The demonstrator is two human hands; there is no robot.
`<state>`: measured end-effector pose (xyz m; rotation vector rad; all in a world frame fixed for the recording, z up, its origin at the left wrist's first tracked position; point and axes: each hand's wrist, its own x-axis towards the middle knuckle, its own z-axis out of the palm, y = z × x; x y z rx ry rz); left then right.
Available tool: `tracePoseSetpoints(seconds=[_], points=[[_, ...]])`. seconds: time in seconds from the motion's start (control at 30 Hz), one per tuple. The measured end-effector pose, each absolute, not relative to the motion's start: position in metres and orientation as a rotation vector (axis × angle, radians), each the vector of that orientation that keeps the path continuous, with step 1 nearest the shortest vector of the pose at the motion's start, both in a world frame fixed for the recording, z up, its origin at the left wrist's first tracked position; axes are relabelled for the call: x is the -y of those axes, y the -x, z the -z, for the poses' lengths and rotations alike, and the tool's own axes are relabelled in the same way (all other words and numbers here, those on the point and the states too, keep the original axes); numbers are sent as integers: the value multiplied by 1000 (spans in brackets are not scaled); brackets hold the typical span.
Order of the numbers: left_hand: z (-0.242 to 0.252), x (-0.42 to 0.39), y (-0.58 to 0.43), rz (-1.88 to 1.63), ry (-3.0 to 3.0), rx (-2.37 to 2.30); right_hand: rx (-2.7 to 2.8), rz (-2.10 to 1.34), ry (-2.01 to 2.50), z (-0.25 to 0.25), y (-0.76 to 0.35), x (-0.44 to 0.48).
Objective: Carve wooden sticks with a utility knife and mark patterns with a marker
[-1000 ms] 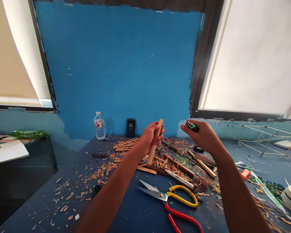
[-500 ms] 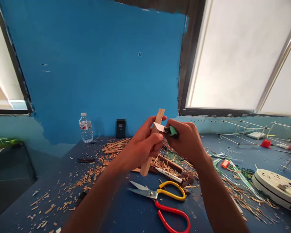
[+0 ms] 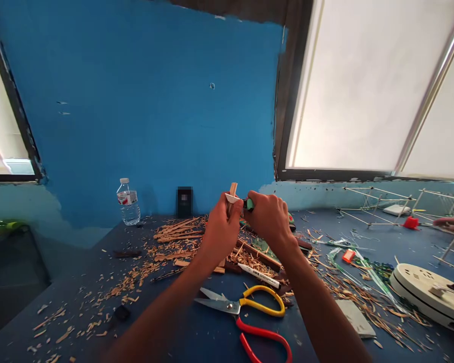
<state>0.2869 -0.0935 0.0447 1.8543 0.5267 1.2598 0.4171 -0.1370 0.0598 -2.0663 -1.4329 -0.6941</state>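
My left hand (image 3: 220,231) is closed round a thin wooden stick (image 3: 233,190), held upright above the blue table (image 3: 181,333); only the stick's top shows above my fingers. My right hand (image 3: 267,218) grips a green-handled knife (image 3: 248,203), and its pale blade (image 3: 232,198) lies against the stick just above my left thumb. Both hands touch each other in the middle of the view.
Scissors with yellow and red handles (image 3: 245,312) lie below my hands, a white marker (image 3: 259,275) beside them. Wood shavings and sticks (image 3: 174,237) litter the table. A water bottle (image 3: 127,201) stands by the blue wall. A round white device (image 3: 426,292) sits right, near thin-stick frames (image 3: 382,201).
My right hand came across with the knife to meet the stick in my left hand. Both hands then moved slightly away, and the view turned right.
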Motion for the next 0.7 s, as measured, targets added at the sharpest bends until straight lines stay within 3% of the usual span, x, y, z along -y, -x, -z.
tracePoseSetpoints(seconds=[0.33, 0.57, 0.7], points=[[-5, 55, -311, -1185, -1698, -791, 1498, 395, 2315, -23, -428, 87], [-26, 55, -324, -1067, -1624, -763, 1404, 277, 2252, -25, -434, 87], [-33, 94, -317, -924, -1621, -739, 1256, 168, 2248, -44, -457, 82]])
